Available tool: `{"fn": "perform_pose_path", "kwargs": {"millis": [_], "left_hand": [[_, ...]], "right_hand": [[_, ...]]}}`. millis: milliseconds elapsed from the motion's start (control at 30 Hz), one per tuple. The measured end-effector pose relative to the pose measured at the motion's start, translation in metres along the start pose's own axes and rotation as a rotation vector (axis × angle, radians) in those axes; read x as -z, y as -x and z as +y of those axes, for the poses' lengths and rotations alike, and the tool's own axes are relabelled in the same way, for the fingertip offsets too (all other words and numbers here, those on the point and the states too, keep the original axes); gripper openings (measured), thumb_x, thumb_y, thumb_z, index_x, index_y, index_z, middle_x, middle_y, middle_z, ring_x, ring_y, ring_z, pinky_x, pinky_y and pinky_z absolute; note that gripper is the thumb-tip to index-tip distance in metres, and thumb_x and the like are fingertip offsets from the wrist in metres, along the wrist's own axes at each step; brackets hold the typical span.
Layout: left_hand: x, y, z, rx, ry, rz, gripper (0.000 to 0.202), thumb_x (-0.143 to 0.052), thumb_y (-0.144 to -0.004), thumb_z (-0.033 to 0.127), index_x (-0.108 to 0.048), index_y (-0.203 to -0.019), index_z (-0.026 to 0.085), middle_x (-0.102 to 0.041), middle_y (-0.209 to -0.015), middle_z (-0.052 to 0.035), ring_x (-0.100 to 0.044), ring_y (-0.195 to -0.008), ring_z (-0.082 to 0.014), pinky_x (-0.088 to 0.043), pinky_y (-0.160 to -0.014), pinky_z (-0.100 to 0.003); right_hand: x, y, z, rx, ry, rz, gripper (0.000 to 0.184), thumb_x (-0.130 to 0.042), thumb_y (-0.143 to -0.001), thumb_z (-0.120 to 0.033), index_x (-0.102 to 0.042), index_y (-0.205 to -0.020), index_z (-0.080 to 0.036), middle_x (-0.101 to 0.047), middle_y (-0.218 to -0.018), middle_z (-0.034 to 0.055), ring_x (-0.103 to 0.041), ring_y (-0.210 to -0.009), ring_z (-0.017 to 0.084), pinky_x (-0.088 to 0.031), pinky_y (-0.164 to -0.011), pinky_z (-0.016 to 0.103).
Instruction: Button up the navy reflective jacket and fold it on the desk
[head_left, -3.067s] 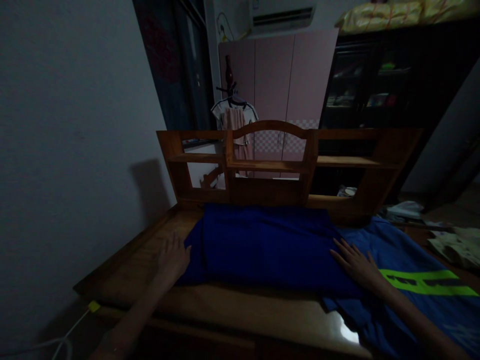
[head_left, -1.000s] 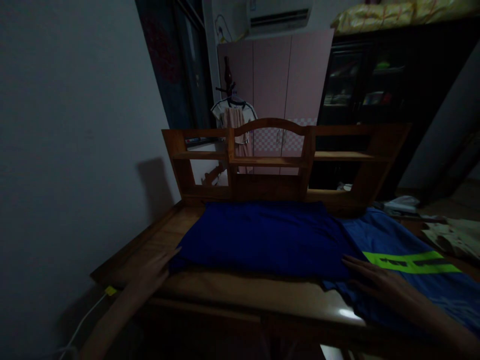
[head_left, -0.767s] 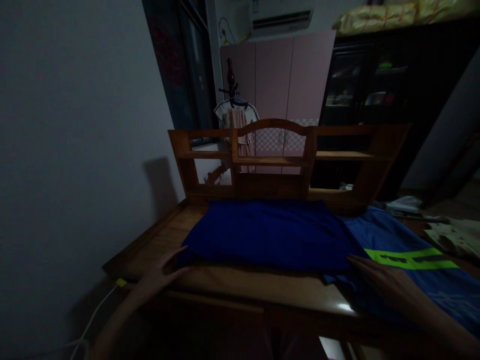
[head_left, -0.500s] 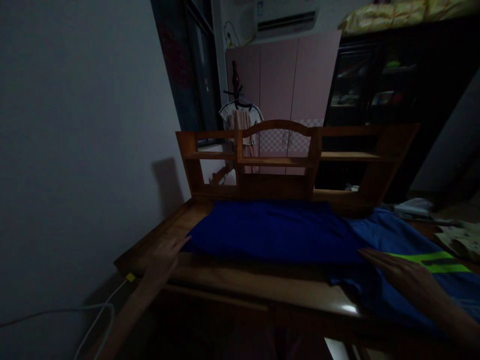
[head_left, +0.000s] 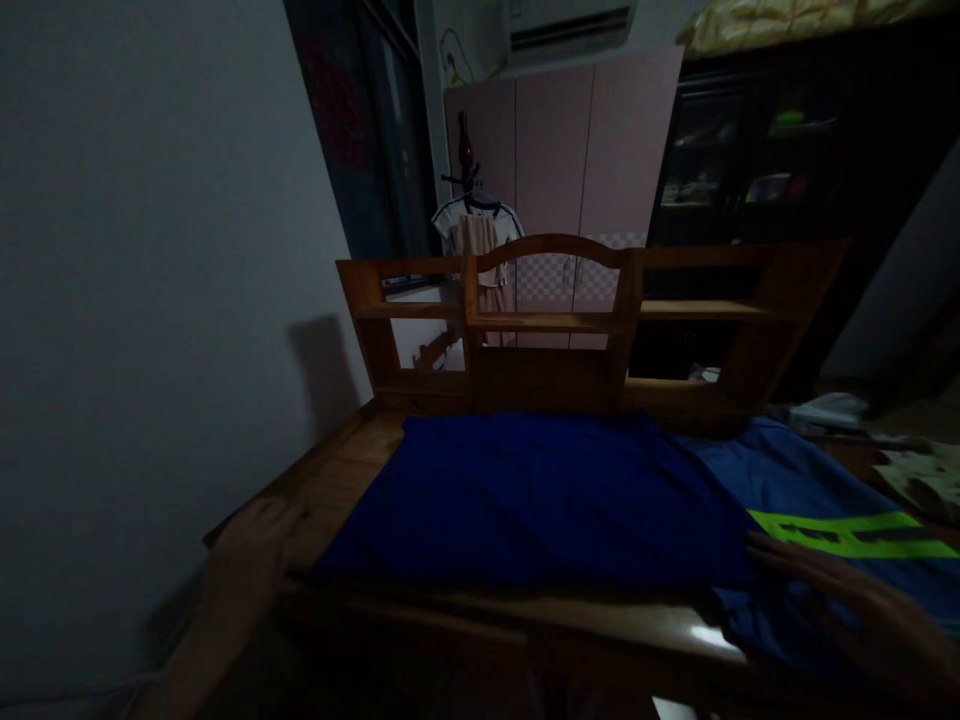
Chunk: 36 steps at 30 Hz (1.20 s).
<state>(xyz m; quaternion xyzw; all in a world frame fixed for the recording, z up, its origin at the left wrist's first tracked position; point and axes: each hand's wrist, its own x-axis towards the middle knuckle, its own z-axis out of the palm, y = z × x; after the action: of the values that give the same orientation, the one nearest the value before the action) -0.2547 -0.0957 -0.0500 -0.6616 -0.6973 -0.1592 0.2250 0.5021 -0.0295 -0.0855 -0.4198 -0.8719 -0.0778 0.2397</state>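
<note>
A dark blue folded cloth [head_left: 540, 495] lies flat on a wooden desk [head_left: 352, 470]. Under its right edge lies a lighter blue garment [head_left: 795, 480] with a bright yellow-green stripe [head_left: 847, 535]. My left hand [head_left: 247, 550] rests near the desk's left front corner, just left of the dark blue cloth; it is dim and blurred, so its fingers are unclear. My right hand [head_left: 862, 600] lies over the lighter blue garment at the cloth's right front corner, fingers stretched out and apart.
A wooden shelf unit [head_left: 555, 320] stands along the back of the desk. A grey wall [head_left: 150, 300] is close on the left. Behind are a pink wardrobe [head_left: 577, 150], hanging clothes [head_left: 472, 235] and a dark cabinet [head_left: 750, 150]. Pale items [head_left: 922, 475] lie at far right.
Both hands have slid back toward me along the desk's front edge, the left to the left corner. The dark blue cloth now reaches nearer the front edge.
</note>
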Motion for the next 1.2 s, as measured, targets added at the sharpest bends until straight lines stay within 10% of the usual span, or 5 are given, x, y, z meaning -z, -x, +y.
{"fn": "perform_pose_path", "kwargs": {"millis": [200,367,667,1000,1200], "left_hand": [[0.048,-0.09,0.174,-0.122,0.29,0.164,0.041,-0.026,-0.095,0.026,-0.053,-0.125,0.017,-0.05,-0.131,-0.0055,-0.038,-0.127,-0.0193,-0.026,-0.111,-0.036],[-0.018,-0.157,0.289,-0.35,0.384,-0.06,0.057,-0.019,-0.096,0.052,-0.034,-0.143,0.023,-0.023,-0.15,-0.0067,-0.016,-0.138,-0.029,-0.013,-0.111,-0.052],[-0.139,-0.153,0.16,-0.155,0.248,-0.251,0.056,-0.019,-0.096,0.051,-0.032,-0.144,0.025,-0.02,-0.151,-0.0075,-0.018,-0.139,-0.0268,-0.013,-0.112,-0.048],[-0.128,-0.156,0.106,0.072,0.07,-0.075,0.05,-0.029,-0.094,0.04,-0.049,-0.133,0.014,-0.035,-0.143,-0.0146,-0.021,-0.137,-0.0303,-0.005,-0.11,-0.055],[-0.089,-0.185,0.157,0.172,0.044,0.175,0.053,-0.028,-0.094,0.037,-0.049,-0.131,0.006,-0.03,-0.144,-0.0199,-0.017,-0.137,-0.034,-0.002,-0.111,-0.055]], "right_hand": [[-0.008,-0.141,-0.059,-0.03,-0.077,0.056,0.045,-0.031,-0.1,-0.04,-0.037,-0.142,-0.027,-0.031,-0.141,-0.0009,-0.035,-0.126,0.023,-0.03,-0.11,0.039],[-0.09,-0.235,-0.089,0.1,0.052,-0.074,0.051,-0.025,-0.102,-0.054,-0.032,-0.146,-0.027,-0.015,-0.147,0.0006,-0.018,-0.133,0.026,-0.021,-0.11,0.047],[-0.137,-0.177,0.064,-0.081,0.021,-0.222,0.058,-0.023,-0.101,-0.057,-0.033,-0.146,-0.023,-0.022,-0.145,0.004,-0.013,-0.134,0.027,-0.024,-0.108,0.05],[-0.119,-0.166,0.055,-0.151,-0.131,-0.04,0.056,-0.03,-0.099,-0.054,-0.04,-0.142,-0.02,-0.019,-0.146,0.0035,-0.019,-0.132,0.026,-0.026,-0.109,0.044],[-0.077,-0.135,0.08,-0.544,-0.062,0.204,0.063,-0.04,-0.087,-0.063,-0.058,-0.114,-0.009,-0.057,-0.107,0.0162,-0.056,-0.097,0.033,-0.046,-0.085,0.043]]}}
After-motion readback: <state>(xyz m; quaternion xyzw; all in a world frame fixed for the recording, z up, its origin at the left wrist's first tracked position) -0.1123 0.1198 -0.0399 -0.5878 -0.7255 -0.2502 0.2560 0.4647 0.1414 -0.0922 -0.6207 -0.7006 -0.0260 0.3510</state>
